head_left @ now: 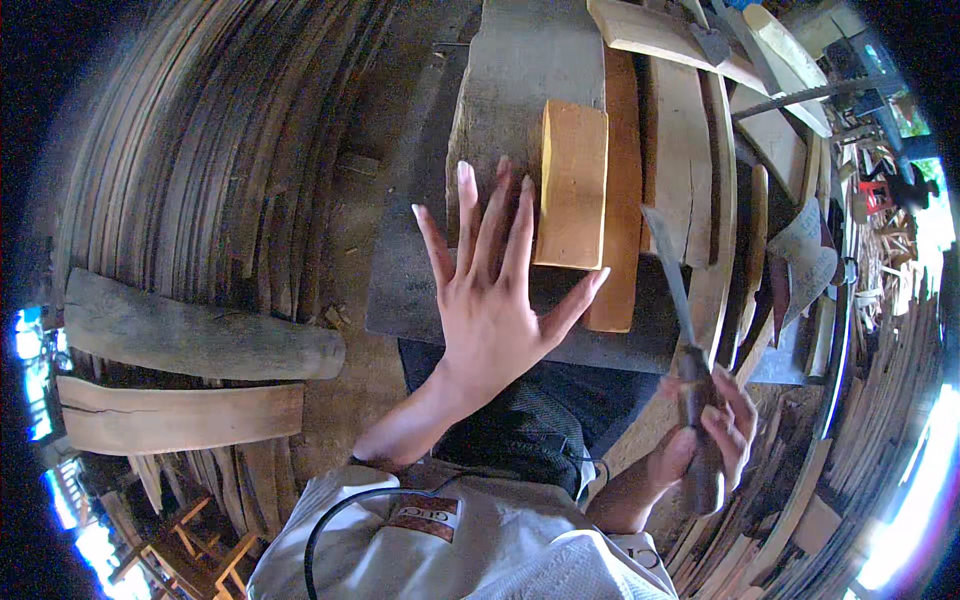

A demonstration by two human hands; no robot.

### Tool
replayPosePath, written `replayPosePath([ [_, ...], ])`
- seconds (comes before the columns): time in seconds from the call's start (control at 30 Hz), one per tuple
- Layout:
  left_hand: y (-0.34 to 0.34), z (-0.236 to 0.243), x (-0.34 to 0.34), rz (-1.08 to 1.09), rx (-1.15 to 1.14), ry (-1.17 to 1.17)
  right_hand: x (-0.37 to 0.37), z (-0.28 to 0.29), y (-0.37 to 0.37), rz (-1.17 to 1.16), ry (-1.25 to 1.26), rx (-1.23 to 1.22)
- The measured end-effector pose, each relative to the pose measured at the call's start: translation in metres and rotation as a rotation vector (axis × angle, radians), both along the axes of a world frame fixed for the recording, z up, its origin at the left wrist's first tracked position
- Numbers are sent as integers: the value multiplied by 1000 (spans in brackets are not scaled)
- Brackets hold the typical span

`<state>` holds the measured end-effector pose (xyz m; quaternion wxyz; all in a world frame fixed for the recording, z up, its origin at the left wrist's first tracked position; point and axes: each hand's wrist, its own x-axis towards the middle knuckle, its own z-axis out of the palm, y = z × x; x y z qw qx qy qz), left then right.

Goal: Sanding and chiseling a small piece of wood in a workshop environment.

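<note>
A chisel (pixel 676 285) with a narrow metal blade and a thick dark wooden handle is in my right hand (pixel 732 432). The fingers are wrapped round the handle, and the blade points up and away to the left. My left hand (pixel 492 325) is open with its fingers spread, palm down, over a grey weathered board (pixel 535 70). Its thumb reaches the near end of an orange-brown rectangular wood block (pixel 573 185). I cannot tell whether the thumb touches it. The block lies partly on the board and partly over a longer reddish-brown plank (pixel 622 200).
Several pale boards (pixel 683 150) lie at the right of the dark work surface (pixel 400 270), with a saw blade (pixel 800 98) among them. Tall stacked planks (pixel 200 150) fill the left. Two curved wood pieces, one grey (pixel 200 325) and one light brown (pixel 185 417), rest nearer.
</note>
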<state>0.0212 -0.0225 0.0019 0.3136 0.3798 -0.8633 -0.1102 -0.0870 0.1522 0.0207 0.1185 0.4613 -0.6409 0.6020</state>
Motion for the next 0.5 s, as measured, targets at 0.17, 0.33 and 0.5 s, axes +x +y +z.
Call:
replayPosePath([
  [0.17,-1,0,-1,-4,7,6,11,8,5,118,193,88],
  [0.33,1,1,-2,14,27,-55,28,20,-3,186,184,192],
  [0.5,-1,-2,-5,54,21,-41,41,25,-9,38,125,181],
])
